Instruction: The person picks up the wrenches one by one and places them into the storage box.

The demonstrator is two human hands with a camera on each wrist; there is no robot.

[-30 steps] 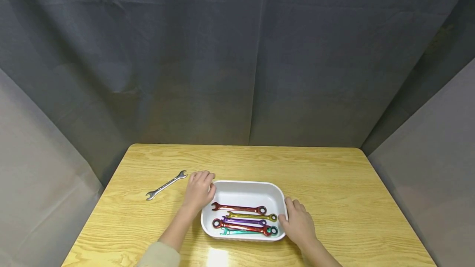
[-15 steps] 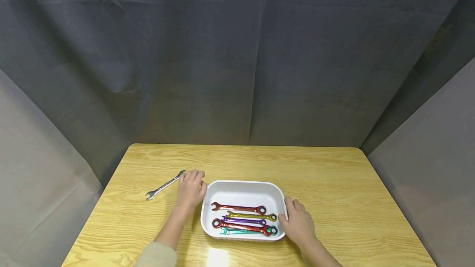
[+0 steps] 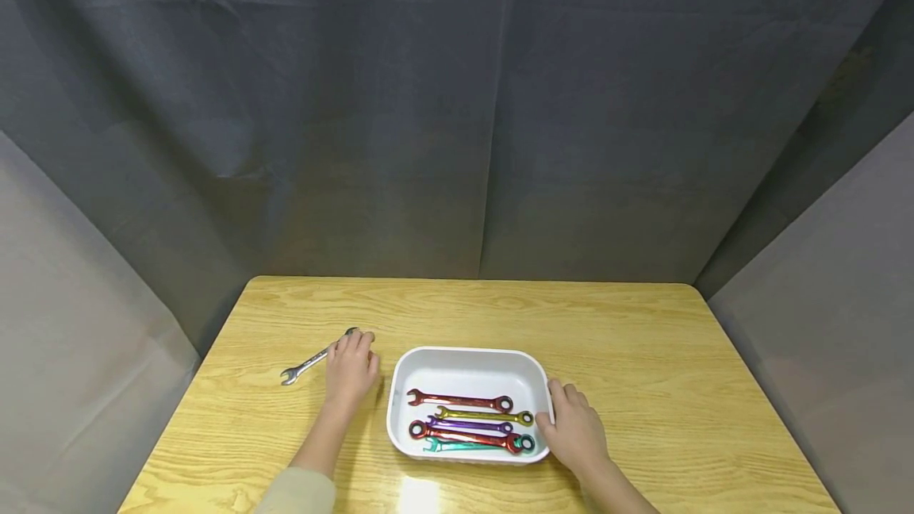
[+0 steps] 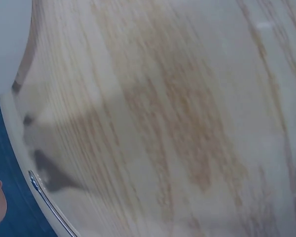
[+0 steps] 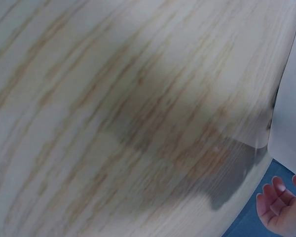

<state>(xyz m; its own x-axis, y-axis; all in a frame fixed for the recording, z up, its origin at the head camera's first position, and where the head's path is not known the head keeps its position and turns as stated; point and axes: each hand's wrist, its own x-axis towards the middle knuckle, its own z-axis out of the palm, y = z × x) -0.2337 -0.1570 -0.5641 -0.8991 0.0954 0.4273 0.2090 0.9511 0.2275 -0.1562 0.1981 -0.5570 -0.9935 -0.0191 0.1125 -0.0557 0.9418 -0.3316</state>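
Note:
In the head view a white baking dish (image 3: 467, 363) holds several coloured combination wrenches. A red wrench (image 3: 460, 400) lies uppermost, above a yellow wrench (image 3: 481, 415) and a purple wrench (image 3: 467, 424). Below them a second red wrench (image 3: 464, 436) crosses over a green wrench (image 3: 457, 446). My right hand (image 3: 577, 428) holds the dish's right end, thumb over the rim and fingers along the outer wall. Left of the dish, my left hand (image 3: 350, 370) holds nothing, its loosely bent fingers overlapping the upper end of a silver open-end wrench (image 3: 314, 359).
A wood-grain table (image 3: 678, 371) carries everything. Dark grey curtain (image 3: 457, 141) hangs behind its far edge, with paler cloth (image 3: 78, 284) at the left and right sides. Light glares off the tabletop in front of the dish.
My left hand has moved left, away from the dish's upper left corner and over to the silver wrench. The right hand, the dish and the wrenches have stayed put.

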